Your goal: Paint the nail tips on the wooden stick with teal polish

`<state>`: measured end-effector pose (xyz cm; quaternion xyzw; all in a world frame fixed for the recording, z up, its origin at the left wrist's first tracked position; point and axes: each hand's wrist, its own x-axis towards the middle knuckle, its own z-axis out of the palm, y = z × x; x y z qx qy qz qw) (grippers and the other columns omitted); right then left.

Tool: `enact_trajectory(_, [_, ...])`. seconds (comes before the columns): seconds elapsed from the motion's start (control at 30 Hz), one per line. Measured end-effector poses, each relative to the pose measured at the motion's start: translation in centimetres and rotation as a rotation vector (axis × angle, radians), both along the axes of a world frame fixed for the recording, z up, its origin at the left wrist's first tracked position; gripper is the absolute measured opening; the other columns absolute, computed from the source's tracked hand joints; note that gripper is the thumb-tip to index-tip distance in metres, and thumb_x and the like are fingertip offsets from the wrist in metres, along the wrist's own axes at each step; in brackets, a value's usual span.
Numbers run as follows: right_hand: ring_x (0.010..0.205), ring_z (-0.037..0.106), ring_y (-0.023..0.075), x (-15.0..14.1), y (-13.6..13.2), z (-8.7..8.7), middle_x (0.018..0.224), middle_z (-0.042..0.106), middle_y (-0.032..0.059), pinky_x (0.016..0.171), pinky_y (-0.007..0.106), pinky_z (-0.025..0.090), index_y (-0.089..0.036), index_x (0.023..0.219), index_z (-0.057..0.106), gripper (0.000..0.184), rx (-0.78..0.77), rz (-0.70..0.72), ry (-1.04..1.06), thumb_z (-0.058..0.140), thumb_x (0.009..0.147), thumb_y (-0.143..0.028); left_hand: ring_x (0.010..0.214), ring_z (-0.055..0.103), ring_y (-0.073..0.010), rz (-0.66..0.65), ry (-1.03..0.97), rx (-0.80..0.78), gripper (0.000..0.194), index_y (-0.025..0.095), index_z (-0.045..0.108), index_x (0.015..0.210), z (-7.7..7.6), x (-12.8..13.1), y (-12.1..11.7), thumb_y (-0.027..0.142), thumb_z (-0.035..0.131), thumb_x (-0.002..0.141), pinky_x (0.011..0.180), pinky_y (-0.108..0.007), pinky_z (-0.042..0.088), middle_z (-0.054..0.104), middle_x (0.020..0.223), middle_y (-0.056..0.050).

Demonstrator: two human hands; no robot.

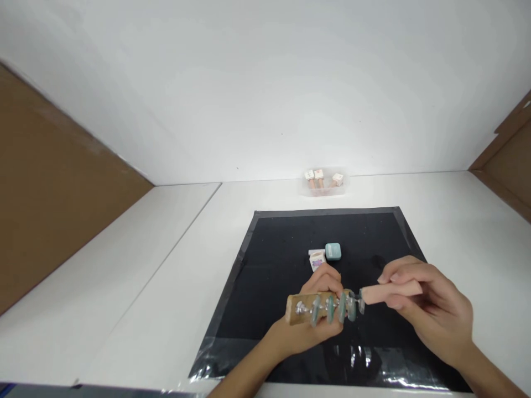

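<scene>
1. Nothing legible: no word, brand or number resolves in the head view.
2. Teal rounded-square piece (pixel 333 253) on black mat (pixel 282 243): small pale print on its upper face, too small to read.
3. White piece (pixel 317 262) just beside it: purple printed mark, shape unclear, can't tell if it's lettering or a graphic.
4. Clear plastic tray (pixel 326 192) at back of bench (pixel 174 271): three white blocky heads (pixel 318 174) in it, faint small reddish or dark marks on their faces, too small to tell whether text or pattern.
</scene>
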<state>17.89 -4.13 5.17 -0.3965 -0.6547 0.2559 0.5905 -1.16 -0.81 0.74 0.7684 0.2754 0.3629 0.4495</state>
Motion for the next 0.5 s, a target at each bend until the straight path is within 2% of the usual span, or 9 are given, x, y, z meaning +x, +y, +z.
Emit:
enact_trajectory(0.1, [0.057, 0.064, 0.0163, -0.04, -0.03, 0.15, 0.067, 0.066, 0.0040, 0.046, 0.024, 0.054, -0.023, 0.083, 0.061, 0.011, 0.008, 0.009, -0.019, 0.065, 0.085, -0.033, 0.075, 0.051, -0.0128, 0.020, -0.002, 0.003, 0.013, 0.020, 0.046, 0.076, 0.06, 0.07, 0.05, 0.009, 0.052, 0.070, 0.069, -0.026, 0.044, 0.046, 0.082, -0.001])
enact_trajectory(0.27, [0.061, 0.066, 0.0160, -0.05, -0.07, 0.01, 0.071, 0.066, 0.0043, 0.046, 0.023, 0.054, -0.023, 0.086, 0.060, 0.006, 0.047, -0.035, -0.011, 0.064, 0.085, -0.028, 0.074, 0.051, -0.0127, 0.032, -0.004, 0.022, 0.014, 0.020, 0.047, 0.076, -0.07, 0.17, 0.12, 0.009, 0.052, 0.069, 0.069, -0.027, 0.045, 0.046, 0.082, -0.001])
enact_trajectory(0.4, [0.056, 0.066, 0.0164, 0.16, 0.04, 0.15, 0.067, 0.065, 0.0036, 0.043, 0.024, 0.054, -0.023, 0.084, 0.060, 0.007, 0.061, 0.030, -0.101, 0.063, 0.086, -0.030, 0.076, 0.052, -0.0131, 0.041, 0.008, 0.026, 0.016, 0.020, 0.046, 0.076, 0.05, 0.17, 0.13, 0.007, 0.052, 0.069, 0.069, -0.026, 0.045, 0.047, 0.082, -0.001])
enact_trajectory(0.5, [0.055, 0.065, 0.0162, 0.24, 0.00, 0.04, 0.066, 0.065, 0.0029, 0.043, 0.024, 0.054, -0.023, 0.085, 0.060, 0.008, 0.070, 0.041, -0.078, 0.062, 0.086, -0.031, 0.076, 0.052, -0.0130, 0.037, 0.014, 0.030, 0.018, 0.020, 0.046, 0.076, 0.12, 0.11, 0.12, 0.006, 0.053, 0.067, 0.070, -0.026, 0.045, 0.047, 0.082, -0.001])
